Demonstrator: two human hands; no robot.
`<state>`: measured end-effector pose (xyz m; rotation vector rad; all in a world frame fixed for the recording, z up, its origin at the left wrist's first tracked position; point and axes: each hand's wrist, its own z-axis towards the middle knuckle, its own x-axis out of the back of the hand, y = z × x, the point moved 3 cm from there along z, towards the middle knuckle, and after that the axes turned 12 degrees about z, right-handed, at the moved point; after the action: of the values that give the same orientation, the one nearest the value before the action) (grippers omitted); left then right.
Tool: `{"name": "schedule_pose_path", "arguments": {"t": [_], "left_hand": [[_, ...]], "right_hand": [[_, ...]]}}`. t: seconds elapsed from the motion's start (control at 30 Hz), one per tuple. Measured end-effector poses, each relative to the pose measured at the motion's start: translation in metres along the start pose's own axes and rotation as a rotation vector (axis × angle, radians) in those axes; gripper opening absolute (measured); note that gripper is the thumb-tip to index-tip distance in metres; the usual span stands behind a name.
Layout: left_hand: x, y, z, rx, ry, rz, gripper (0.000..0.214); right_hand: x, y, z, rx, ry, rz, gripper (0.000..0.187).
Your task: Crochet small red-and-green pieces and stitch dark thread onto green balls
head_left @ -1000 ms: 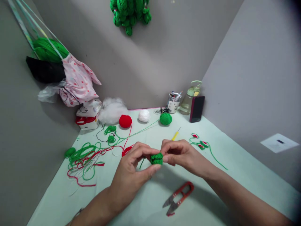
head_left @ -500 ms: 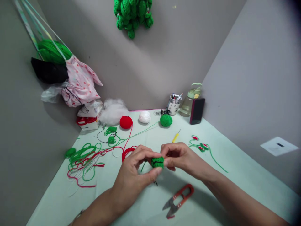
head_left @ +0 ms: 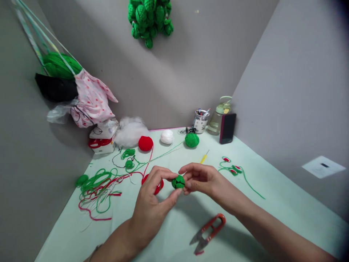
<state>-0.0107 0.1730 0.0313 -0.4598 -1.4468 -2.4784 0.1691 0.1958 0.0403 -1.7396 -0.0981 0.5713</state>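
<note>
Green knitted ball [head_left: 178, 182], centre frame, has just turned, exposing a rounder, dark-lined side; left hand [head_left: 148, 207] pinches it between fingertips, right hand [head_left: 205, 178] curls half-open at its edge, grip unclear.

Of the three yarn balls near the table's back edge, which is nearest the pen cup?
The green ball, just in front of the pen cup; the white ball and red ball sit farther left.

Soft, muted light from an unseen source washes a pale-green, smooth-covered tabletop [head_left: 166, 234], where a bare right hand [head_left: 203, 179] and forearm cast a diffuse shadow toward the near side; fine strands lose detail, and darkness clips the frame's upper right corner.
</note>
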Motion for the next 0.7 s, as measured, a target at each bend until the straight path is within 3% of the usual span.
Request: {"name": "schedule_pose_path", "arguments": {"t": [0.17,0.27,0.37,0.43,0.7], "left_hand": [[-0.004,-0.003,-0.001,-0.085,-0.013,0.096,0.026],[-0.004,-0.013,0.002,0.086,-0.072,-0.002,0.021],[-0.007,-0.022,0.004,0.294,-0.146,-0.201,0.016],[-0.009,-0.024,0.005,0.347,-0.201,-0.292,0.016],[-0.018,-0.021,0.001,0.443,-0.399,-0.372,0.017]], "right_hand": [[0.002,0.006,-0.001,-0.075,-0.036,0.140,0.028],[-0.002,0.003,-0.004,-0.102,-0.062,0.069,0.028],[-0.002,-0.004,-0.004,0.048,0.033,-0.244,0.020],[-0.001,-0.007,-0.004,0.153,0.089,-0.400,0.015],[0.005,-0.003,0.004,0.123,0.075,-0.266,0.018]]}}
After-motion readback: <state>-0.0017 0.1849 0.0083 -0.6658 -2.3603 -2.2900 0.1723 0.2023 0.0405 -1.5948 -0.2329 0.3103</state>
